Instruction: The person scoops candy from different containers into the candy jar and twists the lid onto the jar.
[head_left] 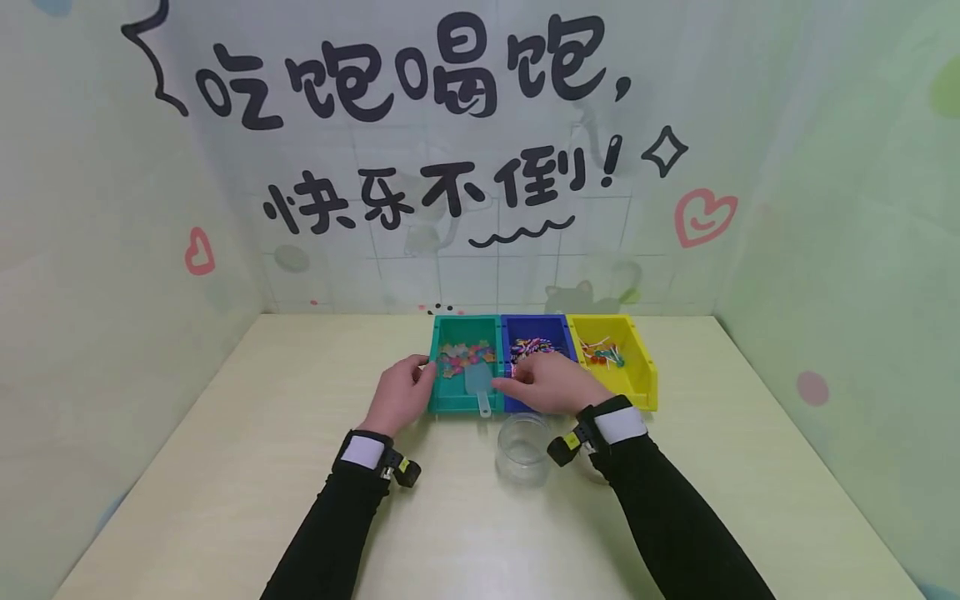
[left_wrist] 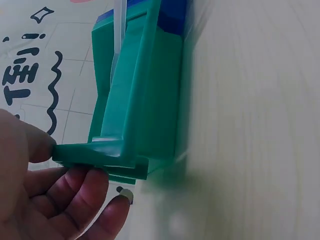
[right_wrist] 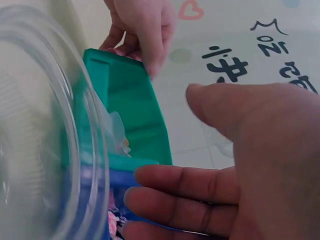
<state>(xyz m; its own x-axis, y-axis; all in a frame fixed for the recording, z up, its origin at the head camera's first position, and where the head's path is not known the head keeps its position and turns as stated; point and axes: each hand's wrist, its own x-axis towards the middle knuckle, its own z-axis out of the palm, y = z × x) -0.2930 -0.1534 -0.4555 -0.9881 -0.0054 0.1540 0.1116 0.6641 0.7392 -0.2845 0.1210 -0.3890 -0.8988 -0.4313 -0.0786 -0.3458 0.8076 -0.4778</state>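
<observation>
Left hand [head_left: 400, 392]: narrow grip, thumb and fingers pinching the side wall of the green bin [head_left: 453, 407]. Smooth, hard-looking plastic, box-shaped; a tug there could skew it against its neighbour. Inside, flat, colourful, translucent-looking pieces [head_left: 453, 360]; a jolt might scatter them. Scoop [head_left: 478, 379] sits in the green bin, handle over the front edge: pale, thin, flat-bladed, semi-clear. A careless brush could flip it out by that overhanging handle. Clear round jar [head_left: 523, 454], ridged rim, stands on the tabletop [head_left: 225, 467] in front of the bins; the wrist camera [head_left: 566, 446] near it could knock it over. Blue bin [head_left: 534, 325] holds multicoloured striped bits, partly hidden. Right hand [head_left: 555, 383] is over it, grip parted, nothing held, fingertips near the scoop. Yellow bin [head_left: 642, 371]: glossy plastic, thin sticks with coloured beads.
</observation>
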